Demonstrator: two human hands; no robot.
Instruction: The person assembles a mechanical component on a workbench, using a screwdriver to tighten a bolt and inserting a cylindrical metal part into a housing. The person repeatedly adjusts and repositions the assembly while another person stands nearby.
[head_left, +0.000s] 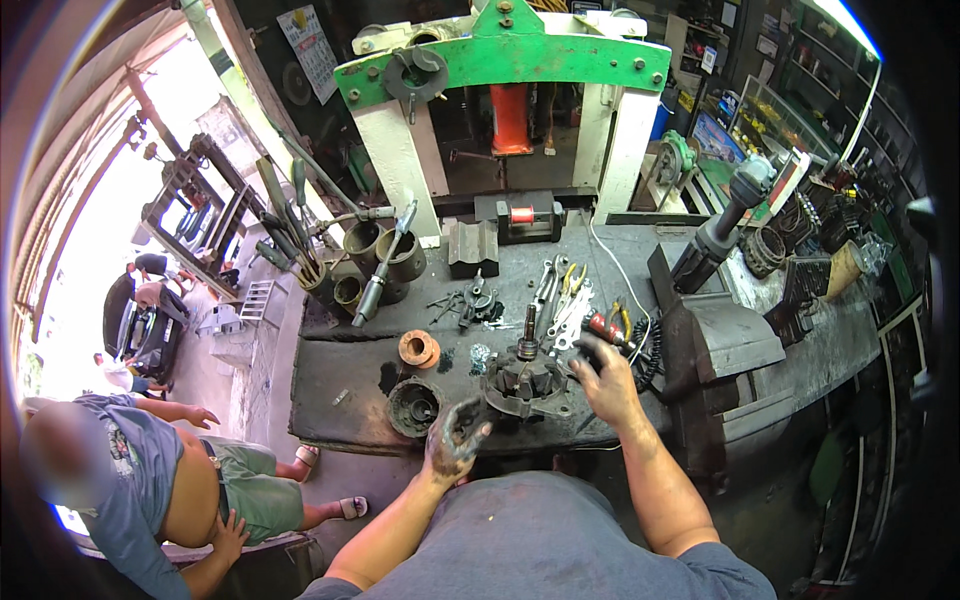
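Note:
My left hand (457, 437) is raised at the bench's front edge, its palm blackened with grease and turned up. Its fingers are loosely apart, and no held thing shows. Beside it lies a round, hollow dark metal housing (408, 410). My right hand (606, 385), with darkened fingertips, hovers at the right of a dark metal casting (524, 388). The fingers look spread, with nothing visible between them. A splined shaft (528, 336) stands upright at the casting. Just beyond my right hand lies a red hand tool (606, 328).
Wrenches (570, 312) and pliers cover the middle of the workbench (345, 385). An orange-brown flanged ring (418, 349) sits at left, near metal cups (403, 258). Behind rises a green-and-white press frame (510, 62). A bench vise (735, 345) stands right; another person (170, 480) is at left.

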